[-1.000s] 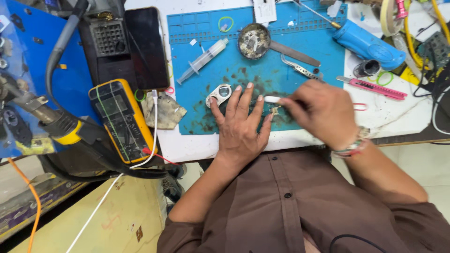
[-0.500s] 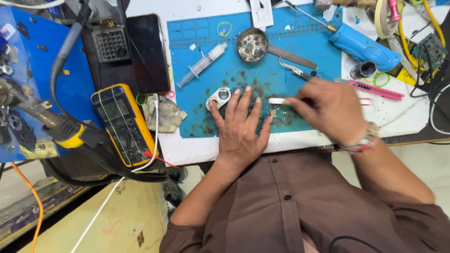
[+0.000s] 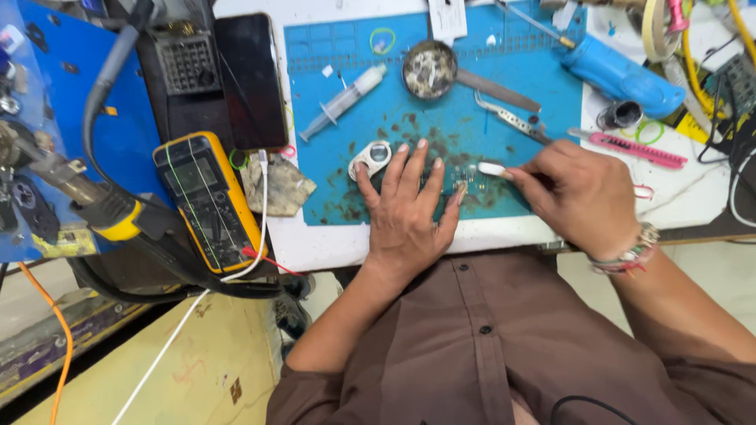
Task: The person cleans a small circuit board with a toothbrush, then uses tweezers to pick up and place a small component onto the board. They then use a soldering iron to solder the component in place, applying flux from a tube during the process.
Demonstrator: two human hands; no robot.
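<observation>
My left hand (image 3: 408,206) lies flat with fingers spread on the stained blue work mat (image 3: 346,181), pressing down a small circuit board (image 3: 466,183) that shows between its fingers. My right hand (image 3: 575,197) grips a small white-tipped tool (image 3: 492,168), its tip resting just above the board's right end. A little white loupe (image 3: 372,157) sits by my left thumb and index finger.
A syringe (image 3: 344,101), a round metal tin (image 3: 429,69), tweezers (image 3: 508,120), a blue handled tool (image 3: 618,75) and a pink tool (image 3: 630,148) lie beyond my hands. A yellow multimeter (image 3: 206,201), black phone (image 3: 250,79) and hot-air handle (image 3: 87,193) stand left.
My right hand has shifted slightly right and back with the white-tipped tool; my left hand stays flat on the board. The view has drifted a little.
</observation>
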